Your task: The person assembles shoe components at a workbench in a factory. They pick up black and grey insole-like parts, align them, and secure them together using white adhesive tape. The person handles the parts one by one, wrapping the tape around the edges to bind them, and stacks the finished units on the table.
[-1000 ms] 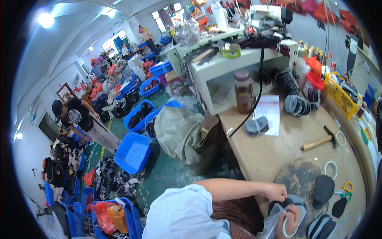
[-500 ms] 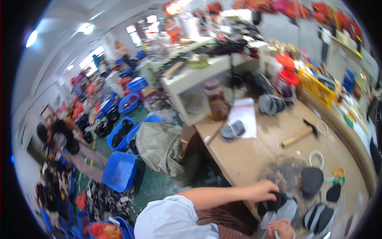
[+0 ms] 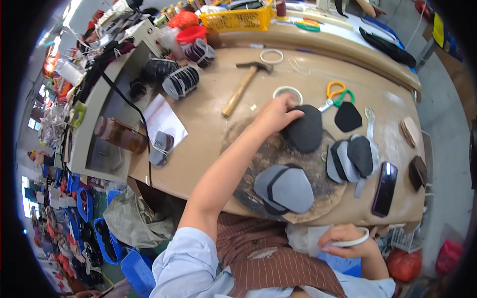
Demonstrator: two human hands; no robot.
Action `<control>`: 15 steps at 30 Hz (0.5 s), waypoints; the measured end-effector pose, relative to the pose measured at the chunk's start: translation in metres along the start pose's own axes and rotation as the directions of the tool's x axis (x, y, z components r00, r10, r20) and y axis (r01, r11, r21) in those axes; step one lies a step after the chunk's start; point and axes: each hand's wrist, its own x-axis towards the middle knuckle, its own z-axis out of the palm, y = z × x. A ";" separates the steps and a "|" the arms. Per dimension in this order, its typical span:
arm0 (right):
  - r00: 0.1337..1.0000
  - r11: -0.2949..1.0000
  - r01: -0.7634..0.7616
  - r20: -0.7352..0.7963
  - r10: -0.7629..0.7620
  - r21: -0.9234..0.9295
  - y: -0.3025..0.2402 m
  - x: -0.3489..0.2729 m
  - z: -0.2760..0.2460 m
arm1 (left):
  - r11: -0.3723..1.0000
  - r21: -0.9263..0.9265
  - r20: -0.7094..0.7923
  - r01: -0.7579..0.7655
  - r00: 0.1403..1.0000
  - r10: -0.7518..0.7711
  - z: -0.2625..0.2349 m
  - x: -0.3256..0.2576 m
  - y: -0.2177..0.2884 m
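Observation:
My left hand (image 3: 276, 115) reaches over a round, worn wooden block (image 3: 238, 144). Its thumb and fingers close at the upper edge of a black rounded fabric pad (image 3: 304, 130), beside a white tape roll (image 3: 296, 91). Low on the right, my right hand (image 3: 348, 242) is closed around another white tape roll (image 3: 354, 240), near the table's front edge. On the block lies a grey shaped piece with a black strap-like band (image 3: 290, 189). Right of it rests a bundle of grey and black pieces (image 3: 353, 158).
A hammer (image 3: 243, 92), orange-and-green-handled scissors (image 3: 337, 97), a black cut piece (image 3: 348, 117) and a phone (image 3: 385, 189) lie on the table. A brown jar (image 3: 120, 134) is tilted in view at left, near a paper sheet (image 3: 164, 119). A yellow basket (image 3: 236, 20) stands at the back.
The view has swung right. My left hand has left the grey-and-black piece, which now lies on the block, and moved to the black pad. My right hand has drawn back from the piece.

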 end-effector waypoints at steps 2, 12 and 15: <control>0.999 0.997 0.028 -0.032 -0.031 -0.066 -0.006 0.005 -0.005 | 0.680 0.704 -0.273 -0.207 0.805 0.527 0.013 -0.010 0.011; 0.889 0.979 0.008 -0.447 -0.100 -0.203 0.004 0.111 -0.037 | 0.962 0.271 0.018 -0.042 0.999 0.039 0.094 -0.187 0.053; 0.863 0.939 -0.026 -0.481 -0.151 -0.342 0.028 0.140 -0.032 | 0.895 0.443 -0.199 0.053 0.979 0.040 0.102 -0.181 0.045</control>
